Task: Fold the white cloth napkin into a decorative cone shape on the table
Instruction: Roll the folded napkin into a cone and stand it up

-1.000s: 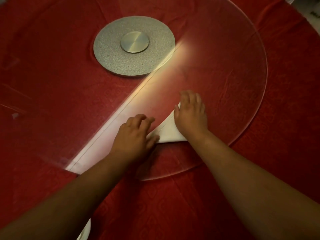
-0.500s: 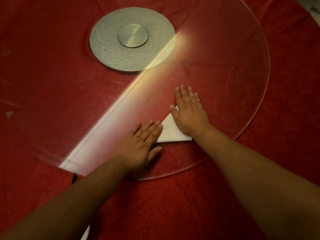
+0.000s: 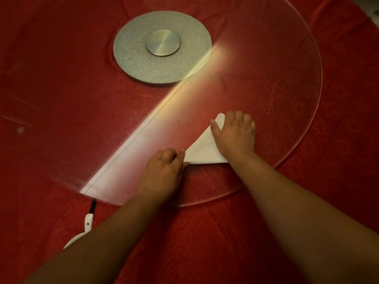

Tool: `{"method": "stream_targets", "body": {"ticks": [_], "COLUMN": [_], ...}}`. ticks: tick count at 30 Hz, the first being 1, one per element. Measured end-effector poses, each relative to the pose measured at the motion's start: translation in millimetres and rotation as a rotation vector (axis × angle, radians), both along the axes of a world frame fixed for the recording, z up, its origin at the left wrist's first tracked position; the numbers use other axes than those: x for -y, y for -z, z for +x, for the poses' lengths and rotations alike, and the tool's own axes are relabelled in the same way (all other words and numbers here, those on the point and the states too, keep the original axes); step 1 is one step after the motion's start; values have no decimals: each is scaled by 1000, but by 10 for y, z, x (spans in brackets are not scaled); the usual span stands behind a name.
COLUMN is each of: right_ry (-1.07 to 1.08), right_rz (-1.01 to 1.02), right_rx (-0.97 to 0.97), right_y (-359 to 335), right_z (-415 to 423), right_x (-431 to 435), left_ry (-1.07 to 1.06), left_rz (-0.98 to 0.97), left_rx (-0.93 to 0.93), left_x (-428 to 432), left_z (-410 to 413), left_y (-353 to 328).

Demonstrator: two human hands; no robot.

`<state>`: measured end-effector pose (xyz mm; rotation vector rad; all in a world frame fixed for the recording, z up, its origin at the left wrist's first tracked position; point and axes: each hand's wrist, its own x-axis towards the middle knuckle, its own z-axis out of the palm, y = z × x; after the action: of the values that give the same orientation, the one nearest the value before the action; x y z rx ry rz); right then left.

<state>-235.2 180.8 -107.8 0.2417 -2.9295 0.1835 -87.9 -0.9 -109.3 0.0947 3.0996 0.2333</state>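
The white cloth napkin (image 3: 203,149) lies folded into a narrow triangle on the glass turntable (image 3: 287,95). Its long edge runs from lower left to upper right. My right hand (image 3: 235,136) lies on top of its upper right part, fingers curled, with the napkin's far tip showing beside my index finger. My left hand (image 3: 164,171) has its fingers curled at the napkin's lower left point, and the fingertips touch the edge there. Much of the cloth is hidden under my right hand.
A red tablecloth (image 3: 338,181) covers the table. A round grey metal turntable base (image 3: 162,48) sits at the back centre. A bright reflection streak crosses the glass diagonally. A white object with a black cord (image 3: 88,222) lies near my left forearm.
My left hand went from flat on the napkin's lower corner to curled fingers at that corner. My right hand curled its fingers. More of the napkin shows between the hands.
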Motion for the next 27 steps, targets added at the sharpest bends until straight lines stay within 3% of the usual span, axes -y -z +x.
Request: {"method": "stream_targets", "body": {"ticks": [5, 9, 20, 27], "right_ry": [144, 125, -23, -78], "right_rz": [-81, -191, -346, -326], "right_rx": [192, 374, 548, 625], "right_y": [-73, -151, -330, -378], "right_z": [85, 52, 322, 961], "right_x": [-8, 73, 386, 614], "left_ry": [-39, -58, -176, -291], "left_rz": [111, 118, 154, 241], "left_rx": [-67, -85, -95, 19], "left_x": [13, 5, 13, 61], "left_z": [15, 45, 670, 1515], "left_y": [-108, -123, -171, -222]}}
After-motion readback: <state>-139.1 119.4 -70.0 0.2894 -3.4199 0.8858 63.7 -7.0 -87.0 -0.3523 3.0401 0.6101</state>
